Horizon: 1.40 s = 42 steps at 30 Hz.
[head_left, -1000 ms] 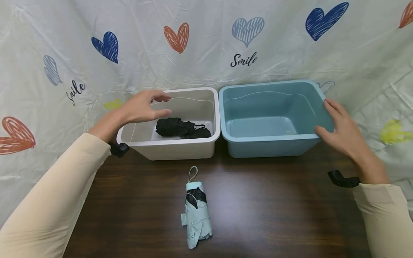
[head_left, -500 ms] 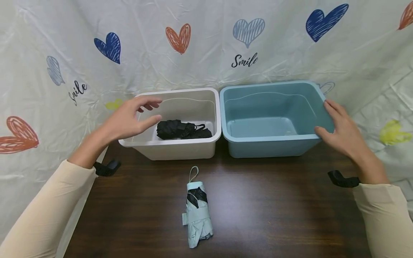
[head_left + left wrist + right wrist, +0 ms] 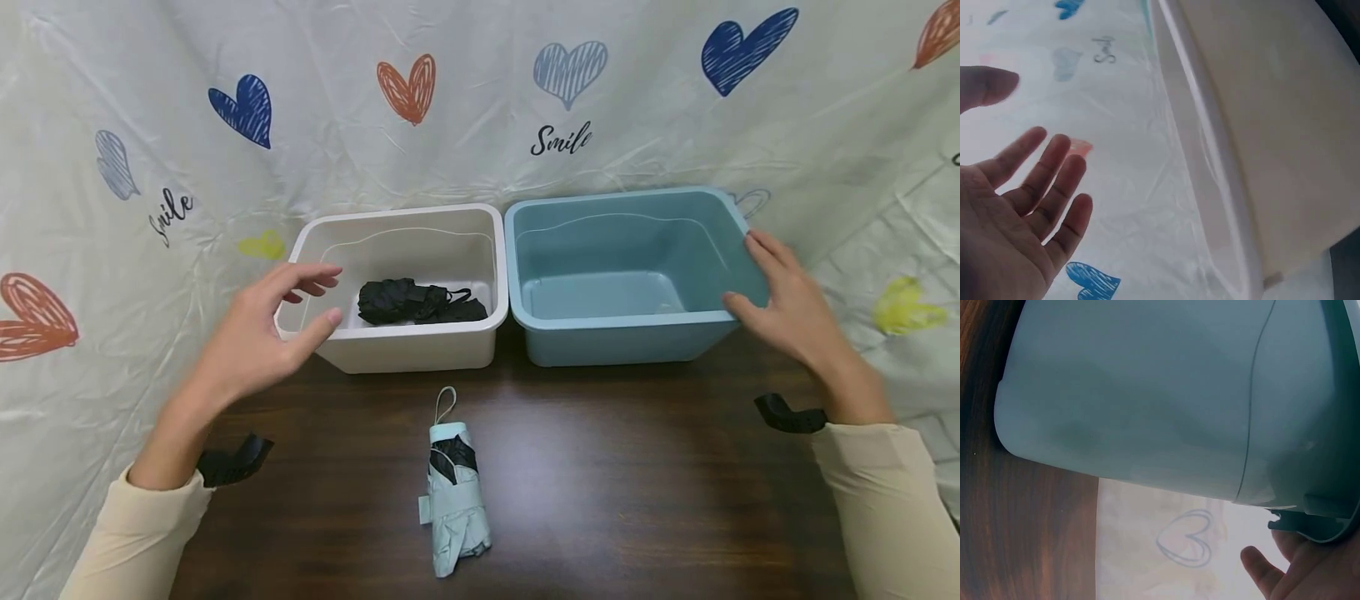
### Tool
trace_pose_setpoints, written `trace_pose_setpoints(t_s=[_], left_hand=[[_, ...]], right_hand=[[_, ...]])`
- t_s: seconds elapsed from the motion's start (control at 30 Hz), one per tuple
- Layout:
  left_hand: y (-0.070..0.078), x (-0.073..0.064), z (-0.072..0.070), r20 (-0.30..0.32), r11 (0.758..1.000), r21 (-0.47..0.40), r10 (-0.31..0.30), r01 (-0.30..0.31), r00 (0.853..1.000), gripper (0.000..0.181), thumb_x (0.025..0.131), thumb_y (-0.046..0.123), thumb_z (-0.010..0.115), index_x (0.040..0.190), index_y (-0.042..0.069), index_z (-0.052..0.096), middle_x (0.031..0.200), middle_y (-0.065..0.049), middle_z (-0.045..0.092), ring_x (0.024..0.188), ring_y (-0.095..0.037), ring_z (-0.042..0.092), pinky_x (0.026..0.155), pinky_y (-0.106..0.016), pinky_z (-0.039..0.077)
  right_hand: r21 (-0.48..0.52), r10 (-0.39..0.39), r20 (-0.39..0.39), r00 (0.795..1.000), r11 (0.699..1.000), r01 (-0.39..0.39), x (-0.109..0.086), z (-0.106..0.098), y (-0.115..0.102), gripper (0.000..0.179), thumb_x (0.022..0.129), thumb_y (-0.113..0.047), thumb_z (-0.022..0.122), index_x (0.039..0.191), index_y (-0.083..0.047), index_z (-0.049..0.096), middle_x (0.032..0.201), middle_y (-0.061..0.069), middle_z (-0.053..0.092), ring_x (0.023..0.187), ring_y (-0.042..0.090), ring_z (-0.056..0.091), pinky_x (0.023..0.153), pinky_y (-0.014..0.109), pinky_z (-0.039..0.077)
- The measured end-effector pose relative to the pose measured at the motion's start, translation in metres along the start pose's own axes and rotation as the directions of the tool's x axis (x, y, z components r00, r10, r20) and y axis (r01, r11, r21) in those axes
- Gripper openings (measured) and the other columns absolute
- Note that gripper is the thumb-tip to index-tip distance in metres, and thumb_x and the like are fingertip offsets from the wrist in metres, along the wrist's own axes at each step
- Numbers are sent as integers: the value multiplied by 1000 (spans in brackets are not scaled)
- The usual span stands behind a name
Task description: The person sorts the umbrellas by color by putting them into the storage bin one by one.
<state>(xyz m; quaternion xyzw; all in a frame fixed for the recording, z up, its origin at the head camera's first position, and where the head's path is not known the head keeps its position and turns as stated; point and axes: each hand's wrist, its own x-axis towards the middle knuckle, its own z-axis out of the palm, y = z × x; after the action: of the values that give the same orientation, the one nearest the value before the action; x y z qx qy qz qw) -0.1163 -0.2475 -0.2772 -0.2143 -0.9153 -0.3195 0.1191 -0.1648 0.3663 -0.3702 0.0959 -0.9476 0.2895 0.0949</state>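
Observation:
My left hand (image 3: pixel 258 333) is raised at the front left corner of the beige plastic bin (image 3: pixel 408 354), fingers spread from the thumb and nothing held. The left wrist view shows its palm and loose fingers (image 3: pixel 1060 187) beside the bin wall. My right hand (image 3: pixel 791 304) rests at the right rim of the blue plastic bin (image 3: pixel 615 346), thumb near the front corner and fingers along the side. Black folded umbrella fabric (image 3: pixel 397 302) with a strap loop lies inside the beige bin. A pale blue folded umbrella (image 3: pixel 457 500) lies on the table in front.
Both bins stand side by side on the dark wooden table (image 3: pixel 615 467), close to the white cloth backdrop (image 3: pixel 472 100) printed with hearts. No contents show inside the blue bin. A black wrist mount (image 3: pixel 236 461) sits on my left wrist, another (image 3: pixel 791 414) on the right.
My left hand has drawn back from over the beige bin, toward me and to the left, still holding nothing. The right hand stays at the blue bin's rim. Bins and umbrellas keep their places.

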Motion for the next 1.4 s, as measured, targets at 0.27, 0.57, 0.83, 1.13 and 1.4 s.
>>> trace_pose_setpoints(t_s=[0.27, 0.57, 0.83, 1.13, 1.4], left_hand=[[4, -49, 26, -34, 997, -80, -16, 13, 999, 45, 91, 6, 77, 133, 19, 70, 119, 3, 74, 107, -4, 63, 95, -13, 47], [-11, -112, 72, -13, 977, -119, -178, 175, 984, 40, 94, 11, 77, 132, 21, 68, 115, 8, 73, 101, -5, 66, 90, -14, 52], [-9, -126, 110, 96, 947, -8, -319, 321, 943, 48, 96, 37, 77, 139, 19, 64, 127, 3, 74, 113, -15, 69, 93, -43, 62], [4, -121, 144, 125, 909, 11, -414, 416, 901, 62, 93, 50, 76, 143, 15, 63, 131, -4, 73, 114, -21, 71, 87, -42, 62], [21, -127, 173, 40, 905, 114, -415, 409, 909, 61, 90, 52, 78, 139, 20, 66, 127, 1, 74, 108, -20, 75, 75, -46, 57]], right_hand=[[12, -5, -5, 1000, 1000, 5, 3, 0, -1, 84, 97, -26, 59, 167, 2, 21, 175, 26, 19, 157, 57, 22, 123, 77, 20], [25, -14, 16, 1000, 1000, 13, 4, 4, -4, 84, 97, -25, 61, 167, 0, 23, 175, 25, 20, 158, 55, 21, 122, 78, 20], [47, -15, -14, 1000, 999, 15, 4, 3, 3, 83, 97, -24, 60, 167, 0, 23, 175, 24, 21, 159, 53, 22, 124, 76, 20], [39, -13, -30, 999, 999, 14, 6, 1, 3, 83, 95, -24, 62, 166, -1, 27, 174, 23, 24, 159, 51, 25, 124, 73, 23], [41, -9, -33, 999, 999, 11, 5, 2, 3, 83, 95, -26, 61, 167, -1, 26, 175, 22, 24, 158, 53, 26, 125, 73, 23]])
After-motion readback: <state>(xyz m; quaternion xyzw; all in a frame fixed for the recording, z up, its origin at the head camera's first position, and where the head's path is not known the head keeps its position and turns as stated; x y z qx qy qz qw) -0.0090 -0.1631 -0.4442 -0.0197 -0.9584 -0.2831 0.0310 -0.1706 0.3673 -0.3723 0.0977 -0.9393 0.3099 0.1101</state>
